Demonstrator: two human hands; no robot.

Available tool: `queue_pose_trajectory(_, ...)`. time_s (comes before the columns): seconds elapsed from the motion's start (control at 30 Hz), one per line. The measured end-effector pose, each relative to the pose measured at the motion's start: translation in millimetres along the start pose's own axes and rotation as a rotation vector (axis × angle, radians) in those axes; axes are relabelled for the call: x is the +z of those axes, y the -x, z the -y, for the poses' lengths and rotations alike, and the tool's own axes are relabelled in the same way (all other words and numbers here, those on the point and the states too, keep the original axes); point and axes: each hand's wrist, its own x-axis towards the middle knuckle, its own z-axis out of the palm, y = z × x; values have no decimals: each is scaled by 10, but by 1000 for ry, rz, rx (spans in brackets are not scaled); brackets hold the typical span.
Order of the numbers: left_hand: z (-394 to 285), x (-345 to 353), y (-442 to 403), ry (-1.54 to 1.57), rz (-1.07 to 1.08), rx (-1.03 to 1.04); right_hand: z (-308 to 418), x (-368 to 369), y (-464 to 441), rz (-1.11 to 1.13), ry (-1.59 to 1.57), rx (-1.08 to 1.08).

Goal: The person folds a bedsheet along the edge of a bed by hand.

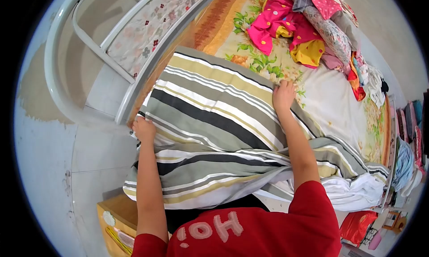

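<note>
Striped cloth (210, 107), banded in grey-green, olive, white and black, lies over the near, left-hand part of the bed; its far section is spread fairly flat, while its near section is bunched in folds that run across in front of the person and out to the right. Left hand (144, 129) at the left edge of the cloth, fingers curled and grasping the fabric there. Right hand (284, 96) at the far right part of the spread section, palm down, fingers bent over the edge; fingertips partly hidden at this angle, so cannot tell whether they pinch the cloth or only rest on it. Both arms reach forward from a red shirt (277, 232) with pale lettering on the front. Beneath the cloth and beyond it: a floral bed cover (333, 98), cream with green leaves and orange-brown bands. On its far right part, a heap of clothes, including a bright pink dotted garment (263, 31) with yellow parts. Crumpled white fabric (351, 192) lies at the near right, beside the striped folds. Left of the bed, a white metal frame (100, 46) with a flower-patterned panel (152, 29). Lower left, a wooden cabinet (120, 208); lower right, a red bag (357, 223). Far right, hanging clothes (404, 154).
</note>
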Motion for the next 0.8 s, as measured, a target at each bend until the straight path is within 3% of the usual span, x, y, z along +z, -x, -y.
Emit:
queue_pose_trajectory(0.03, 28, 9, -16, -2, 0, -8, 172, -79, 44, -156, -14, -79)
queue_pose_trajectory(0.17, 122, 60, -89, -5, -26, 46, 1035, -341, 465, 90, -322, -286)
queue_pose_trajectory(0.23, 206, 124, -166, 32, -79, 41, 1469, -638, 760, 335, -469, -479)
queue_pose_trajectory(0.3, 384, 209, -312, 218, -186, 42, 1652, -589, 1083, 536, -466, -661)
queue_pose_trajectory(0.37, 435, 282, -322, 146, -190, 23, 1696, -471, 1331, 563, -436, -765)
queue_pose_trajectory(0.5, 221, 9, -92, 128, -211, -67, 1656, -576, 1308, 710, -496, -739)
queue_pose_trajectory(0.6, 219, -195, 124, 82, -209, -105, 1598, -993, 1384, 872, -784, -654)
queue_pose_trajectory(0.7, 386, -478, 481, 189, -174, 9, 1607, -1534, 1581, 944, -907, -800)
queue_pose_trajectory(0.77, 563, -710, 782, 157, 166, -2, 1642, -1840, 1734, 951, -826, -874)
queue_pose_trajectory(0.8, 695, -768, 903, 157, 163, -11, 1667, -1923, 1819, 948, -741, -936)
